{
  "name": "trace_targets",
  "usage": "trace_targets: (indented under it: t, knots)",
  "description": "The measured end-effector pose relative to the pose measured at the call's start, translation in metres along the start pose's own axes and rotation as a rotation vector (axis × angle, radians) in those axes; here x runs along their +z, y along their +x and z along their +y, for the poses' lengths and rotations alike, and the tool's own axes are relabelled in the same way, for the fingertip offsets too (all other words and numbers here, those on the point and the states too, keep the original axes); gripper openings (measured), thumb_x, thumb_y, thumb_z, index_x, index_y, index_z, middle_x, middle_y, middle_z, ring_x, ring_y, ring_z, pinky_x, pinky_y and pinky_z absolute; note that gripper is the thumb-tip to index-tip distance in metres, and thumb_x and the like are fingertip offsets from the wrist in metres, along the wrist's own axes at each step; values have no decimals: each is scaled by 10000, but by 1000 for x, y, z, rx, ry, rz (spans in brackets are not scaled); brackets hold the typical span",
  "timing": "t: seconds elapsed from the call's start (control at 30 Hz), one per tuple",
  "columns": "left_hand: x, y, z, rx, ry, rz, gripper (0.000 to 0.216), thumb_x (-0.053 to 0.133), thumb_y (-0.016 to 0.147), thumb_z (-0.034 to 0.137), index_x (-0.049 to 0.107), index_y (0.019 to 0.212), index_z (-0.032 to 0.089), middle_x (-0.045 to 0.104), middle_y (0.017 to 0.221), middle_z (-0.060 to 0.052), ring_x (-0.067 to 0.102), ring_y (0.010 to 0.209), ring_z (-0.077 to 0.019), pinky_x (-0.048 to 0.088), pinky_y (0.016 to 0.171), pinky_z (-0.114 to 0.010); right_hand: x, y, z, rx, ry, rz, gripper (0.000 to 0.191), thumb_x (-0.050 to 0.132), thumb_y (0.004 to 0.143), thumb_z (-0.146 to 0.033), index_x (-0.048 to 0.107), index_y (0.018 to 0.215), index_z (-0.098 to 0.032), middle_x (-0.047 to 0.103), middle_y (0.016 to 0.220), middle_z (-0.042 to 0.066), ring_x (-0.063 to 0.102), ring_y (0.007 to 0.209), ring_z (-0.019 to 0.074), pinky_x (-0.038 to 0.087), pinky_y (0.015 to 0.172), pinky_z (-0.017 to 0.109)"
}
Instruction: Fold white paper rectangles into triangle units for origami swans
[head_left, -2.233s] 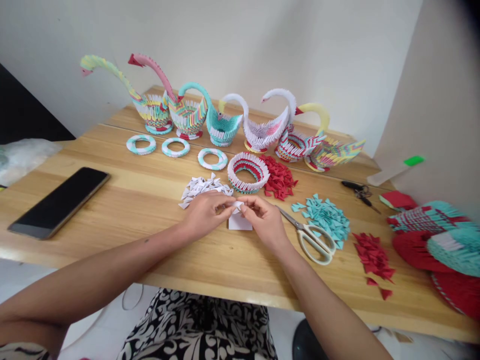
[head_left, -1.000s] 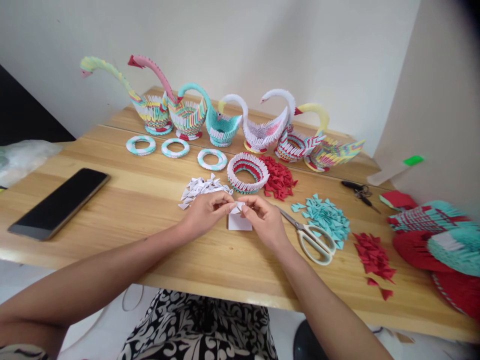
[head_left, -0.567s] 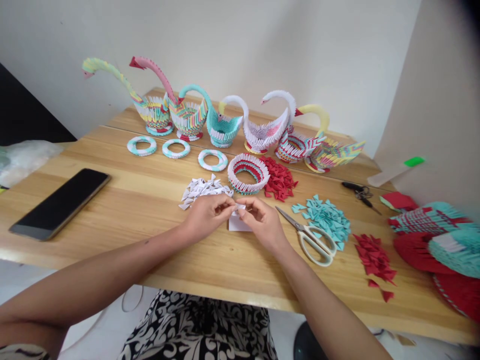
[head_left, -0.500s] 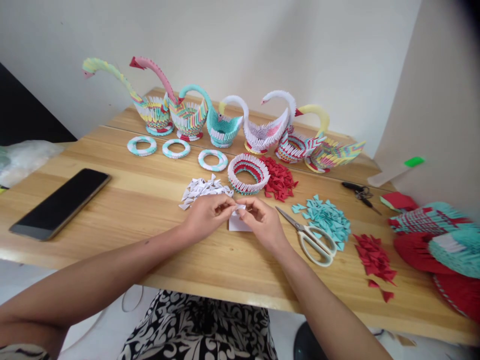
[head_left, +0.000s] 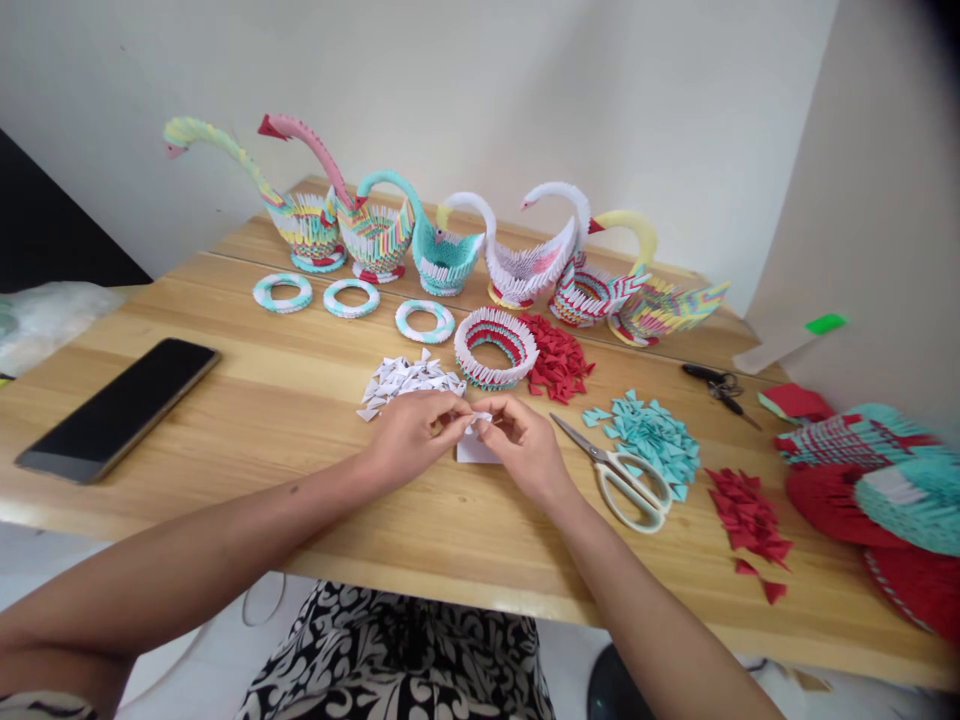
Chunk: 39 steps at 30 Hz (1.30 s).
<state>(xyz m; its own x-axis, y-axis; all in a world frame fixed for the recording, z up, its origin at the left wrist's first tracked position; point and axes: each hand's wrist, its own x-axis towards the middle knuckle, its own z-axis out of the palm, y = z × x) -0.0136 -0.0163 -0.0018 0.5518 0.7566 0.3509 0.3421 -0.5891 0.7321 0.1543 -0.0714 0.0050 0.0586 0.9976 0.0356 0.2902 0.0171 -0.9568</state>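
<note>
Between the fingertips of my left hand (head_left: 416,430) and my right hand (head_left: 521,445) is a small folded piece of white paper (head_left: 478,420), pinched from both sides and partly covered by the fingers. Flat on the table just beneath lies a white paper sheet (head_left: 478,452). Behind my left hand spreads a pile of white folded paper triangles (head_left: 409,380). A round basket of interlocked white, red and teal paper pieces (head_left: 496,350) stands beyond the hands. Scissors with pale handles (head_left: 622,475), blades slightly apart, lie right of my right hand.
Paper swans (head_left: 450,255) line the back of the table (head_left: 300,380), with paper rings (head_left: 351,297) before them. Red triangles (head_left: 559,360) and teal triangles (head_left: 656,440) lie in piles; more red ones (head_left: 750,515) are at right. A phone (head_left: 120,410) lies left, thread snips (head_left: 720,385) right.
Both hands stay almost in place, still pinching the white paper piece, with only a slight shift of the fingers. The whole view has moved very slightly.
</note>
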Motion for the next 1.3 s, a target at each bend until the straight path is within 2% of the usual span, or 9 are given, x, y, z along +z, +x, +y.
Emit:
trace_targets:
  t: [0.1, 0.23, 0.33, 0.47, 0.53, 0.8, 1.0, 1.2, 1.3]
  knots:
    - [1, -1, -1, 29, 43, 10, 156, 541, 878, 240, 679, 827, 185, 690, 737, -5, 592, 640, -113, 414, 584, -228, 1, 1, 3, -9, 11, 8, 209, 601, 800, -305, 631, 974, -192, 641, 821, 19, 568, 691, 145, 451, 636, 252]
    - [0, -1, 1, 157, 175, 38, 176, 523, 901, 250, 673, 834, 184, 686, 746, -22, 605, 685, -136, 434, 617, -244, 3, 1, 6, -9, 27, 21, 224, 577, 790, -261, 624, 999, -196, 651, 882, 21, 580, 718, 146, 470, 676, 266]
    - [1, -2, 4, 216, 238, 26, 167, 515, 910, 249, 669, 891, 189, 693, 787, -36, 626, 741, -153, 462, 667, -261, 3, 1, 7, -21, 37, 38, 184, 564, 796, -251, 645, 951, -193, 659, 838, 13, 575, 701, 144, 467, 672, 263]
    - [3, -4, 5, 143, 231, 16, 279, 588, 868, 266, 602, 1143, 219, 707, 916, -45, 652, 813, -179, 495, 705, -283, 5, 1, 8, -28, 65, 84, 130, 570, 802, -250, 650, 887, -191, 645, 767, 4, 586, 698, 154, 472, 677, 268]
    - [4, -4, 5, 119, 200, 20, 349, 615, 849, 250, 567, 1195, 237, 704, 961, -41, 656, 839, -180, 505, 722, -285, 6, 0, 9, -33, 73, 106, 111, 571, 802, -242, 637, 877, -193, 650, 793, 7, 591, 708, 156, 474, 680, 268]
    - [3, -2, 6, 200, 210, 71, 328, 553, 853, 111, 558, 1165, 212, 652, 1104, -71, 594, 1052, -218, 494, 909, -375, 12, -2, 5, -123, -60, 172, 50, 537, 806, -189, 552, 849, -211, 623, 794, -4, 573, 724, 151, 451, 675, 252]
    - [4, -3, 8, 165, 245, 18, 439, 503, 811, 27, 530, 1210, 209, 641, 1106, -71, 605, 1011, -201, 517, 871, -338, 13, -4, 4, -211, -332, 129, 74, 505, 820, -161, 543, 838, -223, 634, 841, 14, 574, 757, 175, 425, 717, 283]
    - [4, -4, 8, 213, 257, 0, 457, 495, 847, 52, 499, 1274, 216, 627, 1193, -69, 589, 1098, -192, 494, 942, -324, 14, -5, 5, -220, -438, 156, 46, 508, 820, -172, 516, 829, -217, 610, 801, 23, 560, 744, 190, 409, 691, 293]
    - [3, -3, 7, 195, 228, -24, 449, 483, 863, 64, 495, 1284, 220, 638, 1191, -67, 603, 1078, -198, 501, 922, -335, 14, -5, 4, -204, -403, 135, 40, 524, 824, -179, 528, 842, -214, 619, 817, 24, 570, 753, 188, 420, 703, 297]
